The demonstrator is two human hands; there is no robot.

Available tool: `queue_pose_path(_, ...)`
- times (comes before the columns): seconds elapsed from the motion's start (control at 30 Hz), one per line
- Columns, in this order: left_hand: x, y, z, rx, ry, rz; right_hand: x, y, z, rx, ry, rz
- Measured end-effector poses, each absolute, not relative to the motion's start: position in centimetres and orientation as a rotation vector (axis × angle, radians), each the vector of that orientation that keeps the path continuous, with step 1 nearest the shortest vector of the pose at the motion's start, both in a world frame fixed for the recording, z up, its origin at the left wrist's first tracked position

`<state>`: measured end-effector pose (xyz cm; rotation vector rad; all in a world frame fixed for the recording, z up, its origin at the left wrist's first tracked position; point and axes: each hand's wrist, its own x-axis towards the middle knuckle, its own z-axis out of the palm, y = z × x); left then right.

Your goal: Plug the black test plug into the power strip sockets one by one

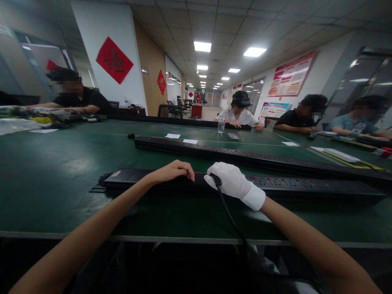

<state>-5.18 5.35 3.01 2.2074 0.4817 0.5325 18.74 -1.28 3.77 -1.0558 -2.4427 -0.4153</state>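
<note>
The bare left hand [173,170] lies curled over the top of a long black power strip [275,185], fingers bent down on its casing, steadying rather than gripping. Just beside it, the right hand [230,180], in a white knit glove, pinches a black cable [228,212] at the strip's face; the cable trails down over the table's edge. Pressing straight in while the left holds firm looks wisest. The strip is rigid, matte plastic with red switches, lying on the green table [55,171]. A second strip [245,155] lies behind, near a clear water bottle [221,123].
</note>
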Motion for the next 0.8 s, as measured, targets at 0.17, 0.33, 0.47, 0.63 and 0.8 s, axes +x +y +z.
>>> queue_pose_path(0.17, -5.17, 5.22, 3.18, 2.213, 0.480, 0.529, 18.79, -1.22, 3.80, -1.024, -2.447, -0.391)
queue_pose_path(0.33, -5.16, 5.09, 3.19, 2.205, 0.495, 0.546, 18.92, -0.76, 3.63, -0.954, -2.484, -0.321)
queue_pose_path(0.47, -5.20, 5.24, 3.05, 2.192, 0.490, 0.554, 18.99, -0.64, 3.74, -0.976, -2.491, -0.257)
queue_pose_path(0.63, -5.13, 5.31, 3.11, 2.208, 0.480, 0.551, 18.85, -1.17, 4.06, -1.175, -2.422, -0.372)
queue_pose_path(0.8, -5.14, 5.32, 3.08, 2.205, 0.495, 0.542, 18.66, -1.10, 3.76, -1.316, -2.401, -0.455)
